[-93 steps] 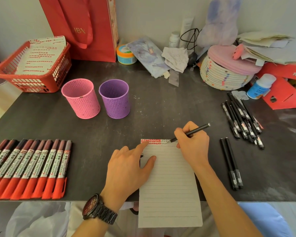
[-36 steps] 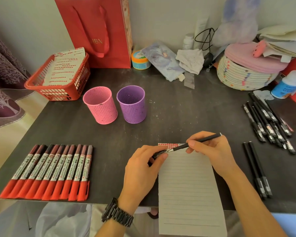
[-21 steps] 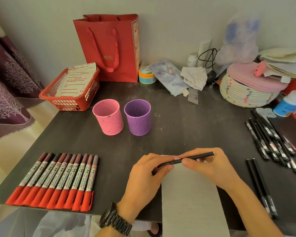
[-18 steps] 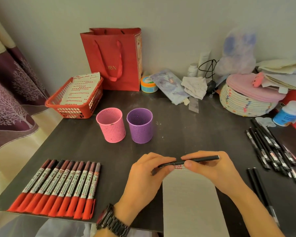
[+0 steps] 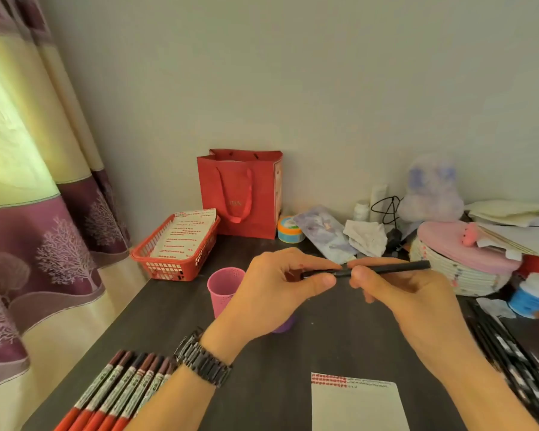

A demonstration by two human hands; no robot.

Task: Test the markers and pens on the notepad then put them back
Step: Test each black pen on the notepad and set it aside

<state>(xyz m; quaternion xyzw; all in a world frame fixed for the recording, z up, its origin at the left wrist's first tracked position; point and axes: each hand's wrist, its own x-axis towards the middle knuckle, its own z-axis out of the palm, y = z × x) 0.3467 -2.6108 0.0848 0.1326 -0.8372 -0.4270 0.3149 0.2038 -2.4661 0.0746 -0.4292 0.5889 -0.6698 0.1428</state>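
The slim black pen (image 5: 386, 268) is held level above the dark tabletop (image 5: 339, 337). The left hand (image 5: 271, 290) pinches its cap end and the right hand (image 5: 408, 300) curls round the barrel, probably to press the cap home. The lined white notepad (image 5: 355, 405) lies below, with test scribbles along its top edge. The pink mesh cup (image 5: 223, 284) stands behind the left hand.

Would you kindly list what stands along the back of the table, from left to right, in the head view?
Red basket → red bag → round tin → patterned pouch → white cloth → woven basket.
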